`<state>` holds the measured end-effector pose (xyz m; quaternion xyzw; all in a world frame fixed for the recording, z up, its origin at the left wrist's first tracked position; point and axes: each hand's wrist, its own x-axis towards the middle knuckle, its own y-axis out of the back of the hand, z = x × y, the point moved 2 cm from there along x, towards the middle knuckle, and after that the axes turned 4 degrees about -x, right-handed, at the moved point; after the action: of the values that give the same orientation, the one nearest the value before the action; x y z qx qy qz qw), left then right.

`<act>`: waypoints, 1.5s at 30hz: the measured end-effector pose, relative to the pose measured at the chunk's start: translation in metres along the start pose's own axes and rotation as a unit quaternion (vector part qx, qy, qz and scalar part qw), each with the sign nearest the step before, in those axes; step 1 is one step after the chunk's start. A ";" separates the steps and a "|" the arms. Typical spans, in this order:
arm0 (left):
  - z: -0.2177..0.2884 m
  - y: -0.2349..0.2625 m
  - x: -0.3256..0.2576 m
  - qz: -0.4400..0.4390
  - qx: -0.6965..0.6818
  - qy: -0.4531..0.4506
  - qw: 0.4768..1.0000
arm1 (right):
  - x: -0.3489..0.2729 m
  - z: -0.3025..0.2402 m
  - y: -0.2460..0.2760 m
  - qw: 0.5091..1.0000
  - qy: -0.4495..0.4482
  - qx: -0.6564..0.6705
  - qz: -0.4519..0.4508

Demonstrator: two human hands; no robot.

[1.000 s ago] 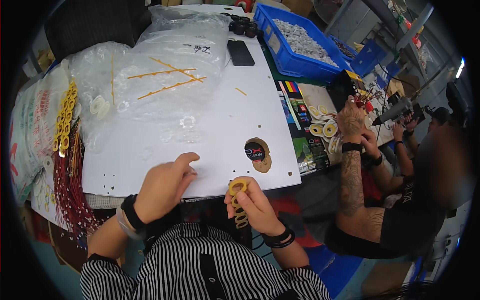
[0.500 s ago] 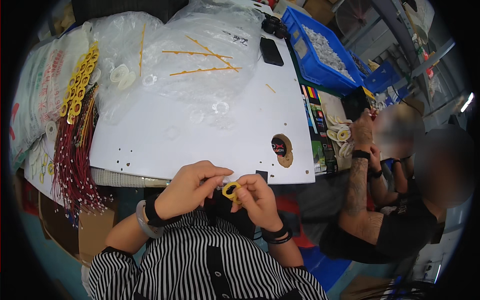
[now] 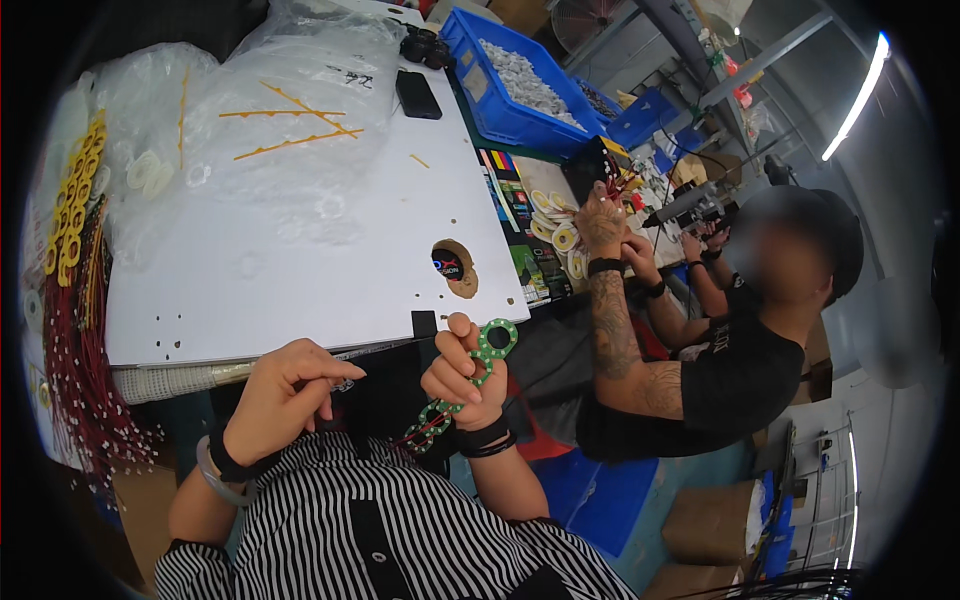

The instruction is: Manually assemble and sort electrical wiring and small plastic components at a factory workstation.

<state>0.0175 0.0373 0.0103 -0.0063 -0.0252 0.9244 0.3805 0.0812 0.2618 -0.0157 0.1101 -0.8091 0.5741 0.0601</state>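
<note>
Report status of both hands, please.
Right hand grips green ring strip. Left hand pinches small part, unclear. White board just ahead.

It was a small-parts assembly workshop. A white desk [image 3: 300, 260] carried clear plastic bags [image 3: 250, 120] of ring-shaped parts, with stacked yellow rings [image 3: 70, 200] and bundles of red wires [image 3: 75, 380] along its left edge. A blue bin [image 3: 520, 85] heaped with small pale parts stood at the far end. Beside it a co-worker [image 3: 720, 340] sat at a cluttered bench. Cardboard boxes [image 3: 710, 520] lay on the floor, and a strip light [image 3: 855, 95] hung overhead among pipes.
</note>
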 end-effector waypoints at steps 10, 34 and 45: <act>0.017 -0.025 0.031 -0.003 0.087 -0.077 0.993 | 0.000 0.012 -0.012 0.980 -0.012 -0.190 0.064; 0.025 0.010 0.010 -0.025 -0.153 0.121 0.980 | 0.007 0.019 -0.037 0.836 -0.072 -0.539 0.072; 0.045 0.154 -0.086 0.425 0.403 0.047 0.809 | 0.040 0.028 -0.030 0.879 -0.103 -0.465 0.031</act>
<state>-0.0310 -0.1347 0.0466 0.0940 0.3724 0.9197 -0.0817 0.0501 0.2216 0.0110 0.1027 -0.9875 0.1194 0.0032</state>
